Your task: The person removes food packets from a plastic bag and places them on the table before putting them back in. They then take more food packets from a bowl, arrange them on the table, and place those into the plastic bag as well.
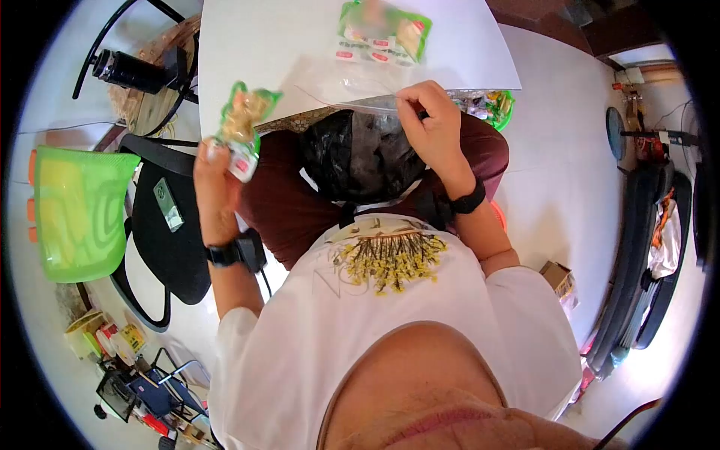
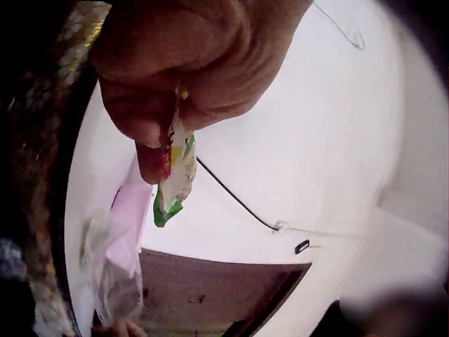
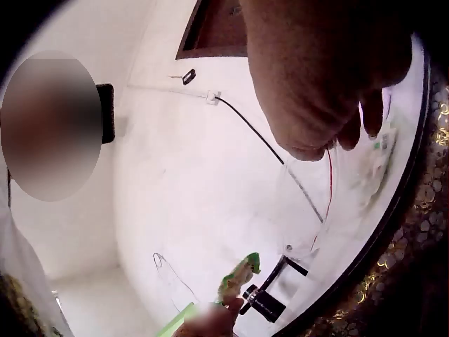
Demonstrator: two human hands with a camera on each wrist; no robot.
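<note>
My left hand (image 1: 215, 184) is raised beside the table's left front and grips a small snack packet (image 1: 244, 124) by its lower end. The packet has green edges, a clear window over yellowish-brown food and a white-and-red label. In the left wrist view the packet (image 2: 175, 179) hangs edge-on from thumb and fingers. My right hand (image 1: 433, 124), at the table's front edge, pinches the rim of a clear plastic bag (image 1: 349, 86); a thin red line runs along that rim. More green-edged packets (image 1: 409, 41) lie on the table behind the bag.
The white table (image 1: 262, 37) curves in front of me. A black plastic bag (image 1: 360, 161) sits between my knees. Right of my knee stands a green-rimmed container (image 1: 501, 111) with packets. A black chair (image 1: 176, 232) holding a phone (image 1: 168, 204) is at the left.
</note>
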